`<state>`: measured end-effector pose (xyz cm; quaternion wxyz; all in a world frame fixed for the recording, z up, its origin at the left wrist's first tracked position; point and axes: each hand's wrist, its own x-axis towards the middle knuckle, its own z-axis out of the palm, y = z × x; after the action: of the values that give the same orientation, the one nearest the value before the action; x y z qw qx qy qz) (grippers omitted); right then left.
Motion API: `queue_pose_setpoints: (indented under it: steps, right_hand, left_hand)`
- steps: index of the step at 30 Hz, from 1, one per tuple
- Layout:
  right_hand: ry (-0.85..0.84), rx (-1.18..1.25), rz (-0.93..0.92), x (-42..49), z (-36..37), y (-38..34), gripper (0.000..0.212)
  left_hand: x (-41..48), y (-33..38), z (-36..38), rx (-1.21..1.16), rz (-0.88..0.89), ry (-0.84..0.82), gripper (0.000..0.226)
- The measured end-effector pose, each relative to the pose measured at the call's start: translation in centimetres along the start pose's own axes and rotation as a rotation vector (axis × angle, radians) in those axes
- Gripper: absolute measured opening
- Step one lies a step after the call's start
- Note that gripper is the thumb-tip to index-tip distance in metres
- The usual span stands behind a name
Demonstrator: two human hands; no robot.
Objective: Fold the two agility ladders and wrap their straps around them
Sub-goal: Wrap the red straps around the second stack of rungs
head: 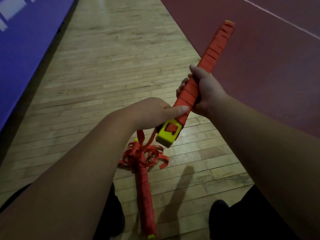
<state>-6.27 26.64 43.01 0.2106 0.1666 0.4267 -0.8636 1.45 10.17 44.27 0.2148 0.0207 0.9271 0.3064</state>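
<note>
I hold a folded agility ladder (214, 49), a stack of yellow rungs wound in red strap, slanting up to the right above the floor. My right hand (203, 91) grips its middle. My left hand (156, 112) holds its lower part, thumb lying across the wrap just above the bare yellow rung end (168, 134). A loose red strap tail (150, 137) hangs from under my left hand. The second ladder (146, 196) lies on the floor between my knees, wrapped along its near half, with a tangle of loose red strap loops (145, 155) at its far end.
The floor is pale wooden boards (107, 70). A blue mat (29, 45) borders it on the left and a dark red mat (259, 40) with a white line on the right. My dark-clothed knees (242, 220) frame the bottom of the view.
</note>
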Motion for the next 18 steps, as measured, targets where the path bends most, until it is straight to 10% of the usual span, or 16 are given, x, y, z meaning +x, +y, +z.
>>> queue_pose_setpoints:
  steps: [18]
  right_hand:
    - [0.141,-0.345,-0.174,1.1,0.1,2.0,0.032]
  left_hand:
    - [0.6,-1.5,1.3,0.298,-0.039,0.033,0.065]
